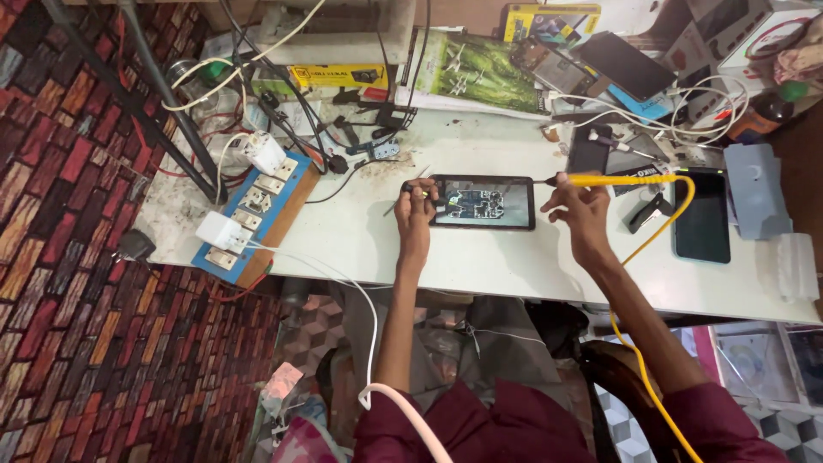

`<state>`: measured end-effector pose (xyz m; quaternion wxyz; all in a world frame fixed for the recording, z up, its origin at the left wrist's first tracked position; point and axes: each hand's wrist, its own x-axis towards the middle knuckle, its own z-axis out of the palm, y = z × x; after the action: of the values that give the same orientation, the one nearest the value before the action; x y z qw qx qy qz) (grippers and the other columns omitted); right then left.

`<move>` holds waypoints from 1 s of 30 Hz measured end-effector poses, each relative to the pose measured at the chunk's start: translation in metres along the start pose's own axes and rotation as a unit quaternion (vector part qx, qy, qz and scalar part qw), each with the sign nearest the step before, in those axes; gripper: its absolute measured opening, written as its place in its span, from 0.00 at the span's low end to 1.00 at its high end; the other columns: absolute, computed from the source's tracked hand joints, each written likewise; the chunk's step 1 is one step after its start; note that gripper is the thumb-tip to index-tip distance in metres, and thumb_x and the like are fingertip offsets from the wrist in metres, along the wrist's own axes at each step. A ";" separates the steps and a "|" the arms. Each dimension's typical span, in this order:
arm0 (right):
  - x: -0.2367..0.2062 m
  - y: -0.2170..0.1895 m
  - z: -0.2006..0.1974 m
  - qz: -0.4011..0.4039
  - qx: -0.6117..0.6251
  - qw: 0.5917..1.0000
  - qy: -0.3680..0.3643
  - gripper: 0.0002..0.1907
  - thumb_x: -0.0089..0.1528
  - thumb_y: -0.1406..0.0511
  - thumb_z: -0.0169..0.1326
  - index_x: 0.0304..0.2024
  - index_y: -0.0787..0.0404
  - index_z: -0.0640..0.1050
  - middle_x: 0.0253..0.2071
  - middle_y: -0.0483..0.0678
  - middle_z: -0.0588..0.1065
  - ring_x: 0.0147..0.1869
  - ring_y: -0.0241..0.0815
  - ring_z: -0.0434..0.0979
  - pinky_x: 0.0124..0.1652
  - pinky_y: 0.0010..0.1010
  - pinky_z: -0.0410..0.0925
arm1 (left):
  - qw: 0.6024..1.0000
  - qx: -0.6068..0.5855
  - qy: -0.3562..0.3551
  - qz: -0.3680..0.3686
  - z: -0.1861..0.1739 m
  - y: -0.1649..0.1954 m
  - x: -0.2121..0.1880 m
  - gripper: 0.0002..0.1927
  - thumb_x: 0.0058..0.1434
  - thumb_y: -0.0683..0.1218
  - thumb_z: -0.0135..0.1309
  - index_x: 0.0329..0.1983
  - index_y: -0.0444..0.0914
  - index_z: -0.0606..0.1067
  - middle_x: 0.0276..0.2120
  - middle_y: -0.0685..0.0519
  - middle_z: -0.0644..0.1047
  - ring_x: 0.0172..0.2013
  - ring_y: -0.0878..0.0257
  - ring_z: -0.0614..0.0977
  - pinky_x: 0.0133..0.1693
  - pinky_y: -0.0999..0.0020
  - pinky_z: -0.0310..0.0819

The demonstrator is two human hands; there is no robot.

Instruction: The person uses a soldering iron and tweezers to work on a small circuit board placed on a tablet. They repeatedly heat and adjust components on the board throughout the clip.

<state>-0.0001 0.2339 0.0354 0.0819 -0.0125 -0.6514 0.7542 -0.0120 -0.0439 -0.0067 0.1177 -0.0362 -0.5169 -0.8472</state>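
An opened phone point(482, 202) lies flat on the white table point(480, 261), its circuit board showing. My left hand point(415, 212) rests at the phone's left end and pinches thin tweezers point(403, 195) that angle up to the right. My right hand point(579, 208) sits just right of the phone and grips a yellow-handled soldering iron point(619, 180); its dark tip points left toward the phone's upper right corner. A yellow cable point(645, 240) runs from the handle down past my right arm.
A blue power strip point(250, 210) with white plugs lies at the table's left edge. Several phones point(702, 216), cables, boxes and a printed sheet point(480, 70) crowd the back and right. A white cable point(370, 326) hangs off the front edge. Patterned brick floor lies left.
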 end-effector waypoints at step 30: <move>-0.045 -0.004 0.011 -0.050 0.089 0.990 0.096 0.13 0.75 0.58 0.49 0.52 0.56 0.63 0.28 0.45 0.69 0.27 0.39 0.73 0.29 0.30 0.67 | 0.999 0.012 -0.024 0.041 0.005 0.009 -0.004 0.19 0.77 0.57 0.44 0.47 0.36 0.72 0.34 0.58 0.71 0.28 0.75 0.60 0.29 0.78 0.53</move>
<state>0.0429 0.2172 0.0372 0.1824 -0.0447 -0.5706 0.7994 -0.0060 -0.0430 0.0030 0.1401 -0.0763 -0.5281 -0.8341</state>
